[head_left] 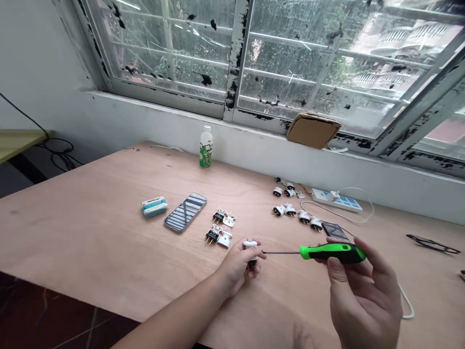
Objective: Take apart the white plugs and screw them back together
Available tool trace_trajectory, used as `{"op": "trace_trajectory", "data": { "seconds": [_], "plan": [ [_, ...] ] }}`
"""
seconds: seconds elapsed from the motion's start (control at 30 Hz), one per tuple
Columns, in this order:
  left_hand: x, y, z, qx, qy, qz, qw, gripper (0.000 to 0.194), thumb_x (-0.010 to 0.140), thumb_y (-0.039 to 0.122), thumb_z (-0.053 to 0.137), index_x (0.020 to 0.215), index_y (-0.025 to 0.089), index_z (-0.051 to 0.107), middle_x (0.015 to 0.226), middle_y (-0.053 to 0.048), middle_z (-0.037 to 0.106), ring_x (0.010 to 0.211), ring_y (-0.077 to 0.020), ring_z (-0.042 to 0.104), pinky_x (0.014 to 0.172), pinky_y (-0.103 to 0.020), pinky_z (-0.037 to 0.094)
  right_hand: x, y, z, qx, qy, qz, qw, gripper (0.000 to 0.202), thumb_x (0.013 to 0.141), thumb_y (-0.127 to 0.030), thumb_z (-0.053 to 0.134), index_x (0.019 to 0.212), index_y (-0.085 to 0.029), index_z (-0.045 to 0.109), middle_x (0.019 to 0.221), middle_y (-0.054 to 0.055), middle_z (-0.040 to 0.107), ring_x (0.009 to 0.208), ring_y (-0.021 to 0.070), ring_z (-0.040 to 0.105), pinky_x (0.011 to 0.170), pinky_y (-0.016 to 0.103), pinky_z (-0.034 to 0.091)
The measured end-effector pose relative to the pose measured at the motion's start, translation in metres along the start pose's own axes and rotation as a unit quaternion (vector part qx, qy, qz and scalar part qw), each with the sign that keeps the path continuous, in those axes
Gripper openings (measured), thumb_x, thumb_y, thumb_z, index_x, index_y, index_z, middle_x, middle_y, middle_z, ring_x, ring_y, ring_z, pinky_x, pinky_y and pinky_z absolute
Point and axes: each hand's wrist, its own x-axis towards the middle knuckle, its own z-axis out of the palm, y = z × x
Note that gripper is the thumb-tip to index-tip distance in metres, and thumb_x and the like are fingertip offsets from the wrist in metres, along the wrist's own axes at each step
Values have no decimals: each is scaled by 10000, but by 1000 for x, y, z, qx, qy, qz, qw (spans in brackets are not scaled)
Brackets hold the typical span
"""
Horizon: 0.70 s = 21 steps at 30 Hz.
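Under a big window (312,63), a wide wooden table (119,194) is placed, perhaps for the light. Over it, a green and black screwdriver (332,252) is grasped by its handle in the curled fingers of the right hand (366,286). It is held sideways, seemingly so that its tip is lined up with the plug. A power strip (354,202) is set near the wall (250,150), and a phone (186,212) is laid on the left, maybe out of the way. Two opened plugs (212,236) are laid near the left hand (236,261), likely for easy reach. Smallest, one white and black plug (250,244) is pinched by that hand's fingers over the table, seemingly to be kept steady. Whether it is touched by the tip cannot be told.
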Motion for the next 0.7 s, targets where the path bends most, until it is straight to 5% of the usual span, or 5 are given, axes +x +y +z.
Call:
{"op": "trace_trajectory", "data": {
  "seconds": [0.23,0.37,0.7],
  "plan": [
    [1,2,-1,-51,-36,-62,996,311,837,420,578,1037,187,531,747,-19,627,486,-80,514,453,-203,231,-1,-5,7,45,-4,23,999,544,826,-298,754,1332,-259,558,1112,81,692,949,213,691,884,428,558],
    [-1,2,-1,-64,-59,-75,993,307,843,409,577,1046,183,537,731,-15,615,488,-81,502,473,-210,234,-1,-1,11,47,-23,20,998,525,840,-304,741,1328,-246,557,1134,97,682,963,215,684,850,407,573],
    [-3,0,0,-59,-78,-50,994,377,780,224,678,1117,166,519,727,-2,612,492,-66,466,491,-219,233,1,0,5,38,3,53,998,542,833,-321,751,1336,-291,552,1130,57,676,938,191,691,919,430,540]
  ]
}}
